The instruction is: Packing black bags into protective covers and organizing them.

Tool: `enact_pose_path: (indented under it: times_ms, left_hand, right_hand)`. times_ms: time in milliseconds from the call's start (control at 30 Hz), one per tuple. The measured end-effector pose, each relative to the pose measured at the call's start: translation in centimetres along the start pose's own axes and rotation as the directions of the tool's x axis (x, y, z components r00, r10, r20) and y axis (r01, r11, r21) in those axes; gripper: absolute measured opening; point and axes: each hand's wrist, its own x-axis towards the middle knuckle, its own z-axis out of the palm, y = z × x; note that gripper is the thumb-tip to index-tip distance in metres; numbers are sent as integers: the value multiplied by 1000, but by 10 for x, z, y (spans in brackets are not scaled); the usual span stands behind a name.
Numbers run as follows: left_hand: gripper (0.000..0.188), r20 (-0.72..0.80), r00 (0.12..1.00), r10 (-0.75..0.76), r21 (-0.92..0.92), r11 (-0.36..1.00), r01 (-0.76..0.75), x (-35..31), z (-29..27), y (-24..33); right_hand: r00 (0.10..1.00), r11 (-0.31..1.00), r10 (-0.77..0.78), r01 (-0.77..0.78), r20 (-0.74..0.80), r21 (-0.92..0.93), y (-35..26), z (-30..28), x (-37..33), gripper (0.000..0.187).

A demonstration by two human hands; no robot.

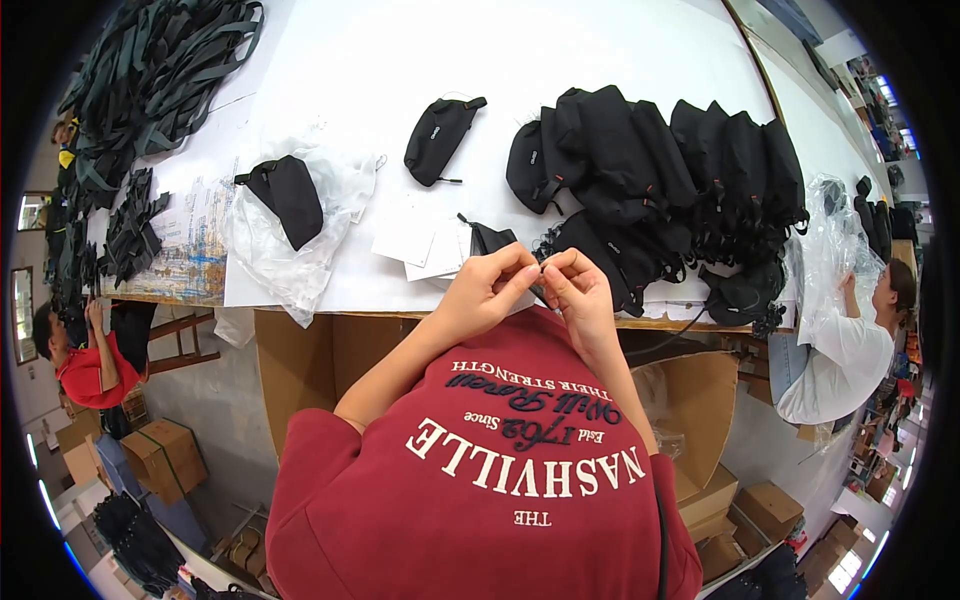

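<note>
Close together at the table's front edge, my left hand (493, 287) and my right hand (581, 297) are both closed in a pinch. Between their fingertips is a small dark piece, too small and too covered to name. Just beyond my left hand lies a black pouch (489, 239), partly hidden by the fingers, with a zipper pull at its upper end. Right of my right hand, another black pouch (603, 250) lies at the near side of a large pile. White cards (411, 243) lie left of my left hand.
A black pouch (439, 141) lies alone farther back. Another pouch (290, 202) rests on clear plastic bags (262, 245). Dark straps (165, 75) heap at the far left; stacked pouches (615, 140) fill the right. Cardboard (708, 410) stands below the table. Other people work at both sides.
</note>
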Motion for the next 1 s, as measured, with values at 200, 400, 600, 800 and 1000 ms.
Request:
enact_pose_path:
  times_ms: [200, 400, 600, 800, 1000]
  left_hand:
    - [15, 80, 995, -63, -117, 991, 72, 4, -5, -2]
    - [17, 245, 962, -121, -243, 953, 182, 9, -13, -14]
    - [12, 310, 927, -212, -152, 951, 268, 4, -14, -3]
    - [15, 541, 822, -174, 250, 967, 40, 2, 13, 13]
    - [11, 419, 907, -35, 77, 997, 4, 2, 10, 4]
  right_hand:
    - [993, 993, -39, 51, 115, -107, -7, -7, 1, 9]
    - [984, 994, 25, -6, 178, -107, -6, -9, 1, 10]
    - [947, 972, 188, -141, 262, -190, -10, -28, 22, 14]
    - [974, 270, 100, 169, 202, -948, 26, -23, 64, 41]
    - [958, 116, 253, 109, 136, -987, 31, -32, 68, 28]
